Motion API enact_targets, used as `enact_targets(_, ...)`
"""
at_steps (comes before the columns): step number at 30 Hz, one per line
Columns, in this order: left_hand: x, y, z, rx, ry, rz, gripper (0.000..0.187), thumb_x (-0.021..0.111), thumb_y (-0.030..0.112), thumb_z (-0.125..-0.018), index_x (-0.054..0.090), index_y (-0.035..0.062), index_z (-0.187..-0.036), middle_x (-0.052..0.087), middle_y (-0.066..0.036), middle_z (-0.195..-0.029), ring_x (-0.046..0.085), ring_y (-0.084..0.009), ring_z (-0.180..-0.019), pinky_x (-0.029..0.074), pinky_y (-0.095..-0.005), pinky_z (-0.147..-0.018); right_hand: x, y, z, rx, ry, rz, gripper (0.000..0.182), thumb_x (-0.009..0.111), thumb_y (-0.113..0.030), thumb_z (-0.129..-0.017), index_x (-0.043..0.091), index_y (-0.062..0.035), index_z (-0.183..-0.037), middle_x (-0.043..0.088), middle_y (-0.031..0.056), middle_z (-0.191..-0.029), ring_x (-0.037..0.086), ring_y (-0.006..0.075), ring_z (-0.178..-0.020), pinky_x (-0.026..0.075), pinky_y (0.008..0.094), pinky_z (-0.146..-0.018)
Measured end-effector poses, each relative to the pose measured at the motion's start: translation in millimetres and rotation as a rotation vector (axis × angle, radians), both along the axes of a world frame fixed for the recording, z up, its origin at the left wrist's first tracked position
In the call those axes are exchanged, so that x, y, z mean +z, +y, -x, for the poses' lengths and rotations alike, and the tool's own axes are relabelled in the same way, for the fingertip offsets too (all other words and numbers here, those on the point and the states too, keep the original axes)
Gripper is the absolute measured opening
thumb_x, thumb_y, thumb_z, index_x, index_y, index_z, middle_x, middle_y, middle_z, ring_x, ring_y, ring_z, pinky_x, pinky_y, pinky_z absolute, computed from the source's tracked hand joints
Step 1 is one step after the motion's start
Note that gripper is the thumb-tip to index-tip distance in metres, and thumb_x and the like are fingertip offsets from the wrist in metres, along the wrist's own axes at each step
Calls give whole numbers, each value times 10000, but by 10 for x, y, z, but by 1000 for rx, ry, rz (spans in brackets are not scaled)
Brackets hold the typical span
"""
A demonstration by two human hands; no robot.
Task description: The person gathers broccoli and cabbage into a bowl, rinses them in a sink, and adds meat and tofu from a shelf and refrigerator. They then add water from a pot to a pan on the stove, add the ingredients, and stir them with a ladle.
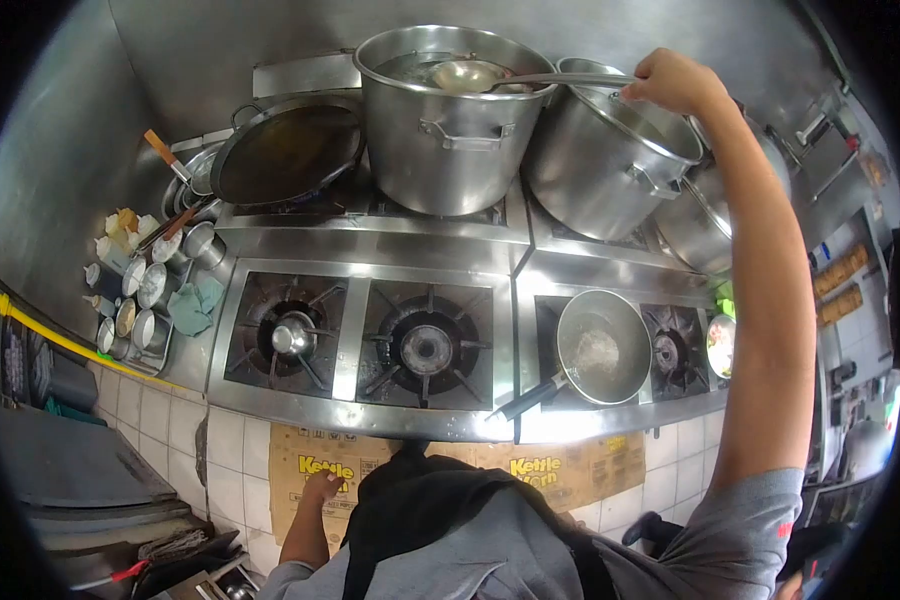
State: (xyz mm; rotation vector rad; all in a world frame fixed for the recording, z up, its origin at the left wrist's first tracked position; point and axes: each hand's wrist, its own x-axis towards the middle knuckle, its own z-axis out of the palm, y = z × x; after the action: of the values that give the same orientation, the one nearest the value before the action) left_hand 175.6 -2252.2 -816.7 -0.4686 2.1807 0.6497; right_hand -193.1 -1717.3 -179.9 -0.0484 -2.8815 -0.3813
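Observation:
My right hand [672,82] is shut on the handle of a metal ladle [468,77], high at the back of the stove. The ladle's bowl is over the mouth of a tall stockpot [445,150] with liquid inside, and its handle reaches across the rim. Below that hand stands a second stockpot [595,165], its lid set at a slant. My left hand [322,487] hangs low beside my apron, in front of the stove, fingers loosely apart and holding nothing.
A frying pan [604,347] rests on a front right burner, handle toward me. A small metal bowl [294,335] sits on the front left burner. A dark wok [288,152] is at the back left. Squeeze bottles and seasoning containers [140,285] crowd the left side. Cardboard [370,465] covers the floor.

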Motion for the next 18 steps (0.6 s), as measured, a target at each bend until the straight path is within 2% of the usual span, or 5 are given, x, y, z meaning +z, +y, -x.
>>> enact_targets(4, -152, 2, 50, -36, 97, -3, 520, 643, 433, -800, 647, 36, -1136, 651, -214, -1137, 609, -359, -1092, 470, -418, -947, 158, 417, -86, 56, -108, 215, 317, 704, -326, -793, 701, -10, -822, 529, 31, -532, 479, 114, -480, 358, 303, -465)
enact_targets(8, -119, 39, 76, -38, 45, -40, 484, 646, 414, -795, 657, 47, -1110, 665, -208, -1100, 629, -338, -1056, 487, -410, -912, 369, 617, -589, -44, -89, 313, 274, 688, -343, -830, 697, -71, -793, 458, -26, -521, 382, 48, -447, 240, 250, -394)
enact_targets(15, 171, 301, 121, -72, -47, -41, 416, 664, 385, -793, 680, 38, -1021, 685, -198, -1015, 654, -344, -962, 498, -402, -852, 444, 1173, -1750, -99, -101, 354, 342, 661, -434, -850, 692, -94, -827, 434, -31, -546, 305, 47, -392, 208, 255, -349)
enact_targets(16, -93, 230, 100, -164, 18, -46, 394, 653, 375, -800, 677, 35, -997, 682, -201, -984, 657, -357, -915, 498, -405, -819, 367, 1301, -1931, -97, -84, 379, 349, 666, -429, -852, 685, -82, -819, 429, -32, -546, 320, 43, -417, 247, 256, -381)
enact_targets(18, 189, 422, 151, -335, 65, -9, 377, 619, 368, -817, 673, 20, -950, 676, -216, -933, 657, -362, -872, 497, -417, -792, 218, 1518, -2298, -135, -115, 362, 343, 673, -417, -851, 688, -74, -830, 437, -32, -552, 347, 44, -445, 274, 254, -412)
